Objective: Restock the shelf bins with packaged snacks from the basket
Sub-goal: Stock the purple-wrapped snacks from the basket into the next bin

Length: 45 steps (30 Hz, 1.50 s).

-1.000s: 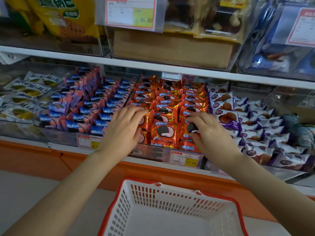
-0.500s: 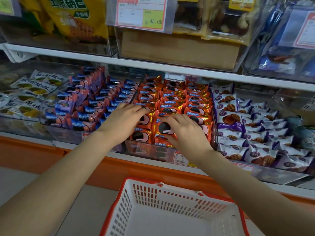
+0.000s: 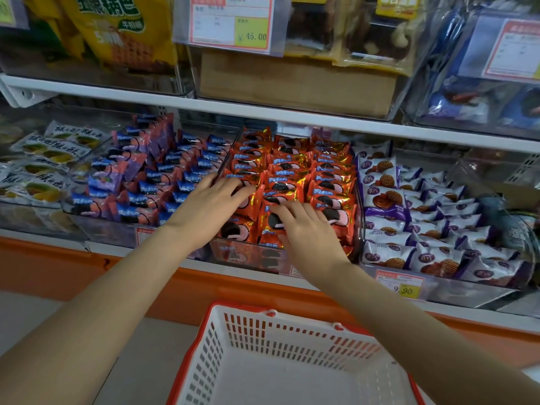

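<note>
On the middle shelf, both hands lay on orange foil-wrapped snack packets (image 3: pixel 330 182) filling a clear plastic bin (image 3: pixel 242 257). The left hand (image 3: pixel 210 211) rested flat (fingers straight, close together). The right hand (image 3: pixel 309 238) pressed the front packets with fingers slightly spread. Blue-wrapped packets (image 3: pixel 152 185) lay left of the left hand, purple-and-white packets (image 3: pixel 432 229) right of the right. A white plastic basket with a red rim (image 3: pixel 292 331) stood below both wrists.

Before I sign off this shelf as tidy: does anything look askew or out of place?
The blue packs, left of the orange packs, lie jumbled at mixed angles, while the orange ones sit in neat rows. Nothing looks spilled or torn.
</note>
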{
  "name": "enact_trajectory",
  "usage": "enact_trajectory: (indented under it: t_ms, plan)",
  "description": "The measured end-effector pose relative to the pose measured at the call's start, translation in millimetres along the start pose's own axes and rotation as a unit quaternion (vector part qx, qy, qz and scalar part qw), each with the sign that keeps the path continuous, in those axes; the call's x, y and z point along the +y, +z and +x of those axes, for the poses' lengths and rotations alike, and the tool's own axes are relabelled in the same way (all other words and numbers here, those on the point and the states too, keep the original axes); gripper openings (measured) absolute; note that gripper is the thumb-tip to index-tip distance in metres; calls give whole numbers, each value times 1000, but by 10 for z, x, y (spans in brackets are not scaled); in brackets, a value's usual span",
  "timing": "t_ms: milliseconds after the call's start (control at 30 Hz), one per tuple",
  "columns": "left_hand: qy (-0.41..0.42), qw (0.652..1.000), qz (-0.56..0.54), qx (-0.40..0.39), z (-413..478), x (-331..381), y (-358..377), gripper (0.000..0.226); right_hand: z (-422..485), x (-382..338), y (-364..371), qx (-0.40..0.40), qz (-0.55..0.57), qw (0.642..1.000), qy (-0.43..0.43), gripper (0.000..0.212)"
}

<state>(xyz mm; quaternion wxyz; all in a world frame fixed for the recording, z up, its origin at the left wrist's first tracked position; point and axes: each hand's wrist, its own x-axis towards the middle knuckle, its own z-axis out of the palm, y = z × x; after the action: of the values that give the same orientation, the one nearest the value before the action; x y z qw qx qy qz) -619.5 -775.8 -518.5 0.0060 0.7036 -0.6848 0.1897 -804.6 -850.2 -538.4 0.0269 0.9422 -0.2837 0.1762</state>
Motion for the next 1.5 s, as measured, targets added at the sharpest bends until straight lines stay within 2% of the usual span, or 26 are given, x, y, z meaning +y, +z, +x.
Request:
enact_trajectory:
  t_ms: [100, 200, 267, 433, 533, 633, 733, 933, 1067, 1167, 1300, 1500]
  plan:
    - [-37, 996, -72, 33, -87, -48, 55, 64, 43, -85, -88, -19, 15, 999, 22, 57]
    - [-122, 984, -126, 39, -212, -74, 125, 58, 283, -48, -70, -104, -14, 993, 51, 61]
    - [-135, 980, -138, 47, -280, -75, 184, 55, 489, -1, -17, -143, -48, 987, 61, 61]
    - [-167, 974, -150, 44, -287, -22, 172, 51, 771, 29, -31, -173, -36, 982, 72, 60]
    - [-179, 969, -152, 77, -237, 82, 97, 47, 604, 75, -135, -134, 11, 988, 73, 59]
    - [-138, 972, -160, 105, -115, 330, -39, 46, 238, 246, -242, -73, -29, 988, 133, 62]
    - [-77, 981, -162, 80, 71, 655, -105, 51, -148, 452, -289, -92, -76, 978, 169, 63]
    - [-64, 988, -139, 1, 291, 1042, -14, 55, -519, 761, -389, -130, 34, 984, 117, 63]
    - [-86, 986, -145, 10, 346, 1136, -75, 54, -604, 838, -423, -138, 56, 985, 90, 64]
    - [-43, 989, -136, 37, 431, 1282, -118, 51, -668, 917, -433, -103, 20, 993, 60, 72]
    - [-13, 988, -144, 51, 602, 1592, -138, 44, -783, 1201, -491, -66, -8, 992, 111, 55]
    - [26, 987, -153, 32, 827, 1957, -167, 49, -1036, 1538, -653, -95, 5, 983, 156, 55]
